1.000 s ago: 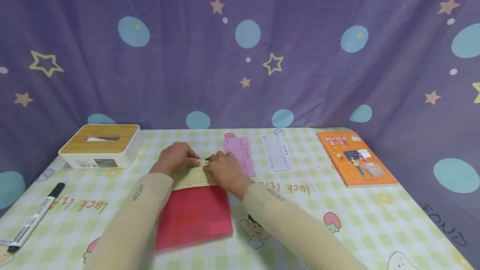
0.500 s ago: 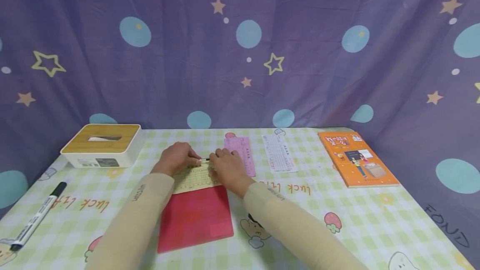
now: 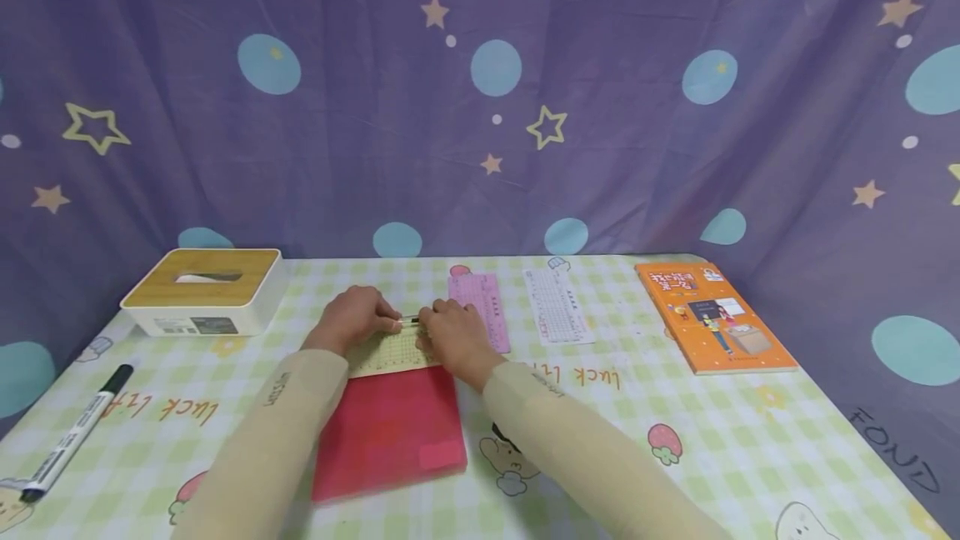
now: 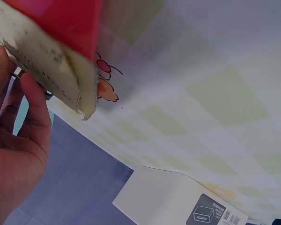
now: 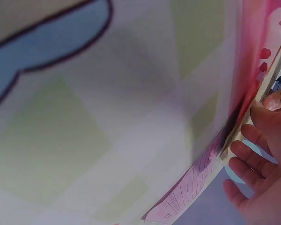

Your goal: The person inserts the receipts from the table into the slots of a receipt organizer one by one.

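Left hand (image 3: 352, 319) and right hand (image 3: 456, 338), head view: fingertips gathered at the far side of the yellow printed form (image 3: 392, 353), which meets the red folder (image 3: 390, 440) left of centre on the desk (image 3: 600, 457), folder towards the near edge. Left wrist view: thumb and finger pinch a thin rod (image 4: 16, 75), identity unclear; form's edge wavy. Right wrist view: fingers appear clamped on the form's margin. Assessment: form light, limp, tearable; folder probably slippery. Recommended hold: form's two far corners.

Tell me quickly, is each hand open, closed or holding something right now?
Left hand: closed, apparently pinching a small dark item.
Right hand: closed, gripping the yellow paper by its edge.
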Demonstrator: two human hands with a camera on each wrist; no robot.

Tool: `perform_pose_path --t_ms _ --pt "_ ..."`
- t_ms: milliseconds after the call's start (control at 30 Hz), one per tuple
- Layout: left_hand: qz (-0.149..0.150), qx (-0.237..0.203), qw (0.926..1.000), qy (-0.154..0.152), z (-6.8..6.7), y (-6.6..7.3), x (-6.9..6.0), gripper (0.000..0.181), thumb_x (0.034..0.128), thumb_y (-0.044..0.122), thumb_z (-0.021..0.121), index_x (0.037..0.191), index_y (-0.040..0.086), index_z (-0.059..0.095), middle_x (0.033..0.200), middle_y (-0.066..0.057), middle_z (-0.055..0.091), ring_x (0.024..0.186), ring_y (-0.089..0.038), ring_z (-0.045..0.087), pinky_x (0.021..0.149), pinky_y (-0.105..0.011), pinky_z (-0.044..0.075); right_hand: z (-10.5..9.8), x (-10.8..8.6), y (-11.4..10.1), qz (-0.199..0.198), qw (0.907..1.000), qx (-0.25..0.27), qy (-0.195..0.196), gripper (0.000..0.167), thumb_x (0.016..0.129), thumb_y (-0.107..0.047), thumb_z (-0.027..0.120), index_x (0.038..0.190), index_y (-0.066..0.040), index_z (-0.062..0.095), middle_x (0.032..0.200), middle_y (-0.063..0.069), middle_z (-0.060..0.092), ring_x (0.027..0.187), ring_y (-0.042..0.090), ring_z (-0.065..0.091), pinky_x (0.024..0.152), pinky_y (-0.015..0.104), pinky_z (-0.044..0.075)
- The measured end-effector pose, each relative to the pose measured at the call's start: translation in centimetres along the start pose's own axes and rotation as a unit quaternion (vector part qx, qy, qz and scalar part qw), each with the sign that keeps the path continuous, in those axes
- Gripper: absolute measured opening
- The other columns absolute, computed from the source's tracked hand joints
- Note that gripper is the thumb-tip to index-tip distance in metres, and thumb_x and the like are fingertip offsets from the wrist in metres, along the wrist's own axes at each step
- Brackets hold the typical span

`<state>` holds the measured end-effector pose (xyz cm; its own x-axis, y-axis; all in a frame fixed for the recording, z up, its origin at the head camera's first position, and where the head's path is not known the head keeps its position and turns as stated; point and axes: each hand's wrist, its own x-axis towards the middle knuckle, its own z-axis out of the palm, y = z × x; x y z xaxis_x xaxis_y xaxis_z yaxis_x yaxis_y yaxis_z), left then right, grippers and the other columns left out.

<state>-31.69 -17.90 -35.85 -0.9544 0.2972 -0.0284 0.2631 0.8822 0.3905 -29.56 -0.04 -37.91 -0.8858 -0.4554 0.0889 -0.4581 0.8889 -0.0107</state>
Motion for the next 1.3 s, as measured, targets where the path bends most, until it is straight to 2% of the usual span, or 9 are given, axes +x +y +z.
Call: perform_pose_path --t_ms 133,267,367,467,633,800,1067,1167,1300 --pt "0.001 -0.003 1.0 -0.002 0.1 0.0 -0.1 0.021 0.0899 0.017 0.079 0.107 0.005 0.08 0.107 -0.013 0.074 0.103 -0.035 0.066 0.091 -0.05 0.053 0.2 0.0 0.0 -0.01 0.9999 0.001 0.012 0.024 0.097 -0.036 0.071 0.113 -0.018 0.072 0.096 -0.004 0.062 0.096 0.016 0.06 0.079 0.032 0.046" --pt "0.012 -0.005 0.9999 0.005 0.2 0.0 -0.1 0.021 0.0888 0.016 0.08 0.105 0.004 0.08 0.104 -0.013 0.074 0.1 -0.035 0.066 0.089 -0.048 0.054 0.3 0.0 0.0 -0.041 0.9988 0.008 0.026 0.013 0.096 -0.018 0.071 0.107 -0.016 0.076 0.093 -0.002 0.067 0.092 0.017 0.065 0.076 0.03 0.05" --pt "0.016 -0.008 0.9998 0.01 0.3 0.1 -0.1 0.02 0.0879 0.016 0.081 0.105 0.004 0.081 0.103 -0.013 0.074 0.1 -0.035 0.066 0.088 -0.047 0.054 0.3 0.1 0.0 -0.062 0.9974 0.017 0.034 0.013 0.092 -0.008 0.07 0.096 -0.017 0.079 0.088 -0.002 0.069 0.084 0.016 0.067 0.071 0.028 0.052" --pt "0.013 -0.009 0.9998 0.011 0.3 0.2 -0.1 0.02 0.0879 0.015 0.081 0.105 0.005 0.081 0.104 -0.013 0.074 0.102 -0.036 0.066 0.089 -0.047 0.054 0.2 0.1 -0.2 -0.069 0.9969 0.017 0.033 0.009 0.093 -0.017 0.073 0.087 -0.018 0.08 0.084 -0.003 0.068 0.079 0.016 0.066 0.068 0.028 0.053" --pt "-0.001 -0.011 0.9999 0.008 0.2 0.2 -0.2 0.021 0.0881 0.016 0.08 0.106 0.005 0.08 0.105 -0.013 0.074 0.103 -0.036 0.066 0.088 -0.048 0.054 0.0 -0.3 -0.5 -0.077 0.9966 -0.024 0.019 0.018 0.094 -0.038 0.074 0.092 -0.022 0.082 0.087 -0.004 0.066 0.081 0.015 0.064 0.07 0.029 0.052" --pt "-0.011 -0.012 0.9999 0.002 0.1 0.2 -0.2 0.021 0.0887 0.017 0.08 0.107 0.006 0.08 0.106 -0.013 0.074 0.103 -0.035 0.065 0.089 -0.048 0.054 0.2 -0.8 -0.8 -0.077 0.995 -0.063 0.004 0.024 0.097 -0.042 0.068 0.105 -0.022 0.079 0.098 -0.003 0.065 0.09 0.015 0.064 0.073 0.028 0.051" --pt "-0.019 -0.047 0.9987 0.003 0.1 -0.1 -0.2 0.02 0.0898 0.017 0.079 0.105 0.004 0.08 0.109 -0.017 0.075 0.105 -0.037 0.066 0.088 -0.048 0.055 0.0 -1.3 -0.6 -0.093 0.9941 -0.049 -0.029 0.033 0.097 -0.049 0.065 0.105 -0.018 0.069 0.109 0.0 0.06 0.093 0.015 0.062 0.079 0.031 0.054" --pt "-0.015 -0.066 0.9977 0.01 0.1 -0.3 -0.1 0.018 0.0899 0.015 0.079 0.101 0.002 0.081 0.104 -0.017 0.075 0.102 -0.036 0.067 0.085 -0.045 0.055 -0.2 -1.3 -0.5 -0.099 0.9928 -0.049 -0.046 0.034 0.097 -0.052 0.064 0.101 -0.019 0.066 0.111 -0.001 0.058 0.094 0.015 0.061 0.081 0.032 0.054" --pt "-0.019 -0.089 0.9956 0.021 0.1 -0.5 0.0 0.017 0.0893 0.015 0.079 0.096 0.0 0.081 0.097 -0.016 0.076 0.092 -0.029 0.066 0.075 -0.036 0.052 -0.5 -1.2 -0.5 -0.101 0.9916 -0.049 -0.064 0.037 0.097 -0.053 0.063 0.11 -0.018 0.069 0.114 -0.001 0.057 0.098 0.015 0.06 0.085 0.033 0.054"
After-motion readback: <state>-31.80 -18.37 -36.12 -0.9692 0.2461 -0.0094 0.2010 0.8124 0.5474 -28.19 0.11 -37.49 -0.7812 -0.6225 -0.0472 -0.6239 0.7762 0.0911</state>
